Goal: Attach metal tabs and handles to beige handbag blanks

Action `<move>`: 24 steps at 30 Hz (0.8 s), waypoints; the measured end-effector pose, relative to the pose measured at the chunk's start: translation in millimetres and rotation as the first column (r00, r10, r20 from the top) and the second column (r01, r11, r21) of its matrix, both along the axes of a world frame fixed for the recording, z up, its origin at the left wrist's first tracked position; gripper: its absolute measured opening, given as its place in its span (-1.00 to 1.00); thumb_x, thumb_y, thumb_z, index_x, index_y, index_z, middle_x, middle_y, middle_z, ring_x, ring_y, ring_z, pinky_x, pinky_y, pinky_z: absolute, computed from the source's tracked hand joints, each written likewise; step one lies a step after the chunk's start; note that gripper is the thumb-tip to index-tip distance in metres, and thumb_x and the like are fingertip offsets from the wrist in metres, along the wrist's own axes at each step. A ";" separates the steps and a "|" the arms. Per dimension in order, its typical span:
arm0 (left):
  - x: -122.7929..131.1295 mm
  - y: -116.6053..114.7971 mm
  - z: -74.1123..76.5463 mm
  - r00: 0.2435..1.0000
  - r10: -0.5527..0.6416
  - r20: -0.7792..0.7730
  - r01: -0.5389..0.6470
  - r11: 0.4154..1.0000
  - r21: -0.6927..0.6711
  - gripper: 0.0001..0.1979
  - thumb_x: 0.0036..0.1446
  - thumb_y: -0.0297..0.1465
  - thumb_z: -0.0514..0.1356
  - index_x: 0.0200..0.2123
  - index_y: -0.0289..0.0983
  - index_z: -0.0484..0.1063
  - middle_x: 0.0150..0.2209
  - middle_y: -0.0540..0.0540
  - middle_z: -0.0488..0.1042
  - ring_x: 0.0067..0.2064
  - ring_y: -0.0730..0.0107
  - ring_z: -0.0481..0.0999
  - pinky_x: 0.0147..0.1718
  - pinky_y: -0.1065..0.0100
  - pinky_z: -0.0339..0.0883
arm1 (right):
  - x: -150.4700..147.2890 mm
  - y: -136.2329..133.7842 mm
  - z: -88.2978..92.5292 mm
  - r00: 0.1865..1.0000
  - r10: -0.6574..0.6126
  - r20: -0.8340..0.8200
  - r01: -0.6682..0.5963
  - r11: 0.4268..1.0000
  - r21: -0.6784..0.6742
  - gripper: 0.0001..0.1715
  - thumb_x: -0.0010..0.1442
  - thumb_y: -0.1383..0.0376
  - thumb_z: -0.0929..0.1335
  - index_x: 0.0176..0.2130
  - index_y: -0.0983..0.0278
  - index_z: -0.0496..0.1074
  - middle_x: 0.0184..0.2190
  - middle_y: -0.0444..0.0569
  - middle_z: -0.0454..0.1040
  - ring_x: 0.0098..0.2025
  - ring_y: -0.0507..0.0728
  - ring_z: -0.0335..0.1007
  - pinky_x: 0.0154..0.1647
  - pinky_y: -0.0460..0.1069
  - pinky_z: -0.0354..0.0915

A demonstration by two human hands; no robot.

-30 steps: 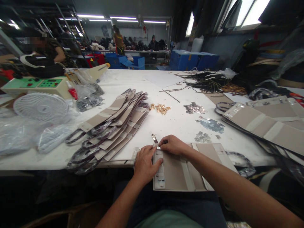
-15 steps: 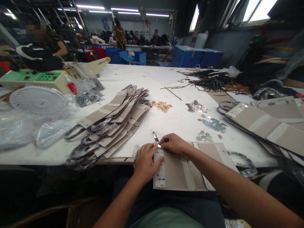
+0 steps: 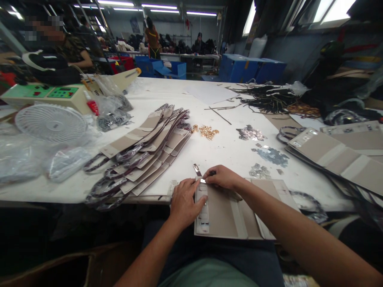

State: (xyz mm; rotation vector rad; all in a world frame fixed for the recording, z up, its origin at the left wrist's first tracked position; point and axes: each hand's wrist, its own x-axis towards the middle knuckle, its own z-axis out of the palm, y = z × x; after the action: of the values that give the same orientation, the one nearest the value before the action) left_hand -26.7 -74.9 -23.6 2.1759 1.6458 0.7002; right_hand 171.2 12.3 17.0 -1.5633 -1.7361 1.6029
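A beige bag panel (image 3: 223, 213) with pale cross strips lies at the table's front edge, partly over my lap. My left hand (image 3: 186, 202) rests on its left border, fingers stretched out and thumb apart. At the panel's upper left corner, the thumb and fingers of my right hand (image 3: 223, 177) pinch a small shiny metal plate (image 3: 202, 181) against the border. Something dark shows between the right fingers, too small to name. A strap end with a metal tip (image 3: 196, 169) sticks out beyond the corner. Another metal piece (image 3: 204, 224) sits low on the border.
Stacked bag panels with wrapped handles (image 3: 149, 139) lie left, more panels (image 3: 338, 155) right. Ahead are gold fittings (image 3: 207, 132) and silver plate piles (image 3: 250, 132). A white fan grille (image 3: 50, 122), a control box (image 3: 44, 97) and dark cords (image 3: 263, 99) stand farther off. Other people work behind.
The camera view has shifted slightly. Both hands stay at the panel's left border, with the right fingers still at the small metal plate.
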 end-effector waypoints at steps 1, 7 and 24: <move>0.1 -0.1 0.1 1.000 0.001 0.000 -0.001 1.000 0.003 -0.44 0.18 -0.24 0.35 0.25 -0.10 0.45 0.20 -0.13 0.49 0.26 0.02 0.38 0.24 -0.03 0.26 | 1.0 0.6 -0.7 1.000 -0.026 -0.015 0.025 1.000 -0.013 -0.79 0.07 0.33 0.43 -0.23 0.31 0.60 -0.66 -0.24 0.33 -0.61 -0.01 0.18 -0.59 -0.10 0.11; 0.4 -0.4 -0.1 1.000 0.006 -0.005 -0.006 1.000 -0.001 -0.44 0.19 -0.23 0.34 0.25 -0.15 0.45 0.21 -0.15 0.48 0.27 0.01 0.37 0.24 -0.03 0.25 | 5.4 2.5 -1.1 0.991 -0.031 -0.128 0.020 0.996 -0.086 -0.75 0.06 0.27 0.46 -0.22 0.31 0.57 -0.63 -0.24 0.34 -0.61 -0.02 0.15 -0.61 -0.10 0.08; 0.1 0.1 -3.8 1.000 -0.002 -0.005 0.002 1.000 0.012 -0.42 0.18 -0.23 0.35 0.26 -0.12 0.44 0.21 -0.14 0.48 0.28 0.03 0.36 0.26 -0.01 0.22 | -4.8 -0.2 -0.3 0.994 0.080 0.076 -0.086 0.993 0.080 -0.80 0.07 0.33 0.41 -0.26 0.31 0.63 -0.56 -0.19 0.44 -0.52 0.01 0.26 -0.46 -0.08 0.20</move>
State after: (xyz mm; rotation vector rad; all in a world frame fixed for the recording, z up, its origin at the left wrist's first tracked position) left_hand -26.6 -74.7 -27.4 2.1893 1.6458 0.7058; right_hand 166.4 12.1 16.7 -1.5462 -1.9045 1.5076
